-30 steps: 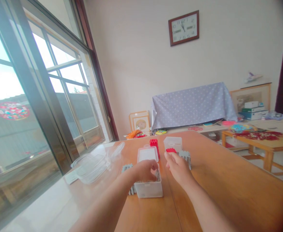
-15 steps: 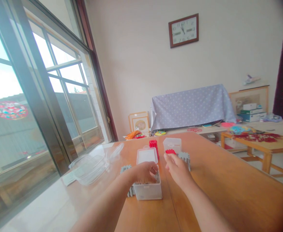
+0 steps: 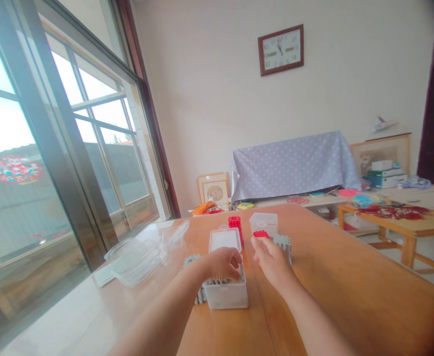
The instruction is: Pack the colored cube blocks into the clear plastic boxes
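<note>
My left hand (image 3: pixel 222 263) reaches into an open white plastic box (image 3: pixel 226 294) on the wooden table (image 3: pixel 350 291). Its fingers curl down among grey pieces inside, and what they grip is hidden. My right hand (image 3: pixel 272 259) hovers just right of the box with its fingers bent and pinched together. A red block (image 3: pixel 261 234) lies right at its fingertips; I cannot tell whether it is held. The box's white lid (image 3: pixel 224 239) lies just behind the box.
A red brick stack (image 3: pixel 235 225), a small clear tub (image 3: pixel 264 222) and grey toothed pieces (image 3: pixel 284 244) stand behind my hands. Clear plastic containers (image 3: pixel 138 253) lie at the left near the window. A low table (image 3: pixel 395 217) and cloth-covered furniture (image 3: pixel 294 163) stand beyond.
Both hands stay almost where they were. The view has tilted slightly, so everything sits a little lower in the picture.
</note>
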A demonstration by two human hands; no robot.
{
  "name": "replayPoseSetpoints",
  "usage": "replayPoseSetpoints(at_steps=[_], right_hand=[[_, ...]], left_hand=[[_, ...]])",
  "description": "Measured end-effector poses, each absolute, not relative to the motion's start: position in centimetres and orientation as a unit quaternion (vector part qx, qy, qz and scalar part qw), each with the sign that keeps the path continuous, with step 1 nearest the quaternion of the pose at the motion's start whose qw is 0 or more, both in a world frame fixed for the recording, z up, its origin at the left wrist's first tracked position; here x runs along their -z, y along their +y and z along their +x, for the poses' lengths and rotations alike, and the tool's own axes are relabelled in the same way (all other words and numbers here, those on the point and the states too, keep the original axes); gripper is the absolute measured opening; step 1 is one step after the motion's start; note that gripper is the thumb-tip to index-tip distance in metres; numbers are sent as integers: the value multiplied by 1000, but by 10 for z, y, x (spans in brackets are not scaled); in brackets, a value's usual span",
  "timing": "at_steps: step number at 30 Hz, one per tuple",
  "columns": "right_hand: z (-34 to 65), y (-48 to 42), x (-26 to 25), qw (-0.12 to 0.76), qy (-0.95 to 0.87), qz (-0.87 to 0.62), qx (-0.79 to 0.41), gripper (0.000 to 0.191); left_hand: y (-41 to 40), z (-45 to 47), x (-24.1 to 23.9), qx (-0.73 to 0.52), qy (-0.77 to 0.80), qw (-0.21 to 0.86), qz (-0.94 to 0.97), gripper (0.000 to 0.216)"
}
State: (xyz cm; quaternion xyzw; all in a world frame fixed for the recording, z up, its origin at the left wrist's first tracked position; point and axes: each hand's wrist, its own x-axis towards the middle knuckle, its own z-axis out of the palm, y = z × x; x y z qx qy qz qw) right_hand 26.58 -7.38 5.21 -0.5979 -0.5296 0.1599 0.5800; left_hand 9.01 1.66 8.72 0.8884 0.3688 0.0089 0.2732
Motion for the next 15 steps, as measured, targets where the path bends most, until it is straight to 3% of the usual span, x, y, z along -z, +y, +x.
replayPoseSetpoints(at_steps=[7, 15], right_hand=[[265, -75, -53, 581, -530, -596, -163, 51], [266, -75, -54, 577, -532, -598, -163, 51]], left_hand=[[14, 89, -88, 5, 388, 320, 864, 65], [6, 92, -89, -53, 384, 376, 842, 57]])
